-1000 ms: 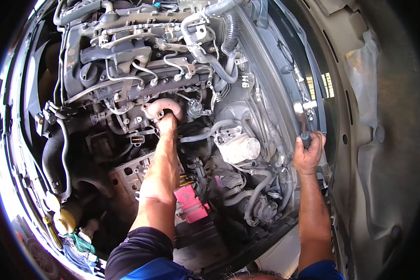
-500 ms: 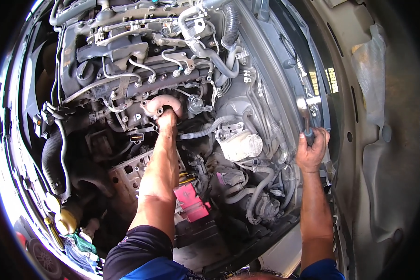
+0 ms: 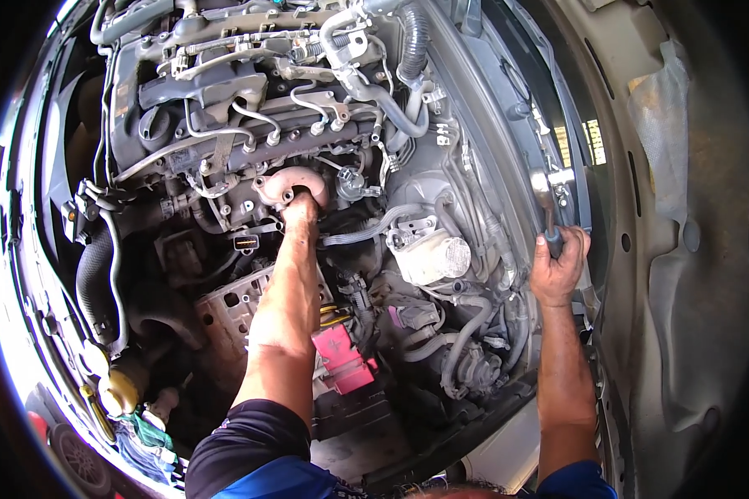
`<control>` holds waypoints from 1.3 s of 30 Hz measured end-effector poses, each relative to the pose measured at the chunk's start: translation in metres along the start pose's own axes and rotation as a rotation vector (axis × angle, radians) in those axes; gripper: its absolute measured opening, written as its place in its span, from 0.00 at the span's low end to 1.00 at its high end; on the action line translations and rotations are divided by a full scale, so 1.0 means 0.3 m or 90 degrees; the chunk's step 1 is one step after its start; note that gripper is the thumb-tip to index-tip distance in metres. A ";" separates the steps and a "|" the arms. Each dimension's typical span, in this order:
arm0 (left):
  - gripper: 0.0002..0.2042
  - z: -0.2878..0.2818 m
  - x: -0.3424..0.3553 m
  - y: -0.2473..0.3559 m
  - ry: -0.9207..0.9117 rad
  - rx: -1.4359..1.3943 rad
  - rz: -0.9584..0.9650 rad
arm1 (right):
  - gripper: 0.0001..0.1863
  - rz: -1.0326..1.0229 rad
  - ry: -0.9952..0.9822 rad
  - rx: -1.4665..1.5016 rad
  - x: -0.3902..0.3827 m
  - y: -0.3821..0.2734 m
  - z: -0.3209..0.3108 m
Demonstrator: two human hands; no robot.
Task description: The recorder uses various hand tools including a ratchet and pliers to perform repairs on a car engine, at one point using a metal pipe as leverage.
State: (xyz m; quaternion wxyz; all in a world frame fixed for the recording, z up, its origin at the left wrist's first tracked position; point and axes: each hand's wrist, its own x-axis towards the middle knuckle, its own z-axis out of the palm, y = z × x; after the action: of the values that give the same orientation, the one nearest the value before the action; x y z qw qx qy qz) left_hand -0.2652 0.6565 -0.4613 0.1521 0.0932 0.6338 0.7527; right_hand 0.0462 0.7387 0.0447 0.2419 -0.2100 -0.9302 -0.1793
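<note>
My left hand (image 3: 301, 209) reaches deep into the engine bay, up against a curved, reddish-brown metal pipe elbow (image 3: 295, 184). Its fingers go in under the elbow's bend and are hidden there. On the far right my right hand (image 3: 561, 268) is closed around the blue and black handle of a ratchet wrench (image 3: 549, 218). The wrench points away from me, its shiny metal head beside the base of the windscreen. Just behind the elbow runs a dark fuel rail (image 3: 295, 141) with thin metal lines.
A white-capped reservoir (image 3: 441, 256) stands between my arms. Close to my left forearm sits a red plastic cover (image 3: 342, 359). A ribbed black hose (image 3: 96, 279) curves along the left side. The raised bonnet (image 3: 674, 333) borders the right.
</note>
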 end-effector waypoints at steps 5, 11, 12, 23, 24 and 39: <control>0.09 -0.015 -0.032 0.070 -0.070 0.006 0.031 | 0.18 -0.002 -0.010 -0.006 0.000 0.003 -0.003; 0.08 -0.038 -0.014 0.196 -0.142 0.016 0.080 | 0.18 -0.007 -0.002 -0.005 0.001 -0.001 0.000; 0.07 -0.041 -0.017 0.215 -0.154 0.017 0.087 | 0.18 -0.004 -0.004 -0.005 0.002 0.000 0.001; 0.07 -0.084 -0.024 0.423 -0.268 0.037 0.161 | 0.18 0.008 -0.007 0.008 -0.013 0.008 0.011; 0.10 -0.053 -0.046 0.440 -0.169 -0.005 0.125 | 0.18 0.012 -0.009 0.010 -0.015 0.009 0.010; 0.04 -0.054 -0.011 0.312 -0.315 -0.224 0.120 | 0.18 0.016 0.004 0.014 -0.032 0.019 0.021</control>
State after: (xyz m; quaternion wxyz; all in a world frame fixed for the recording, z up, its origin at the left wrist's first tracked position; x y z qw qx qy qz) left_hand -0.2779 0.6262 -0.3720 0.2449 0.3038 0.4266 0.8159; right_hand 0.0542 0.7435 0.0358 0.2493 -0.2188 -0.9286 -0.1665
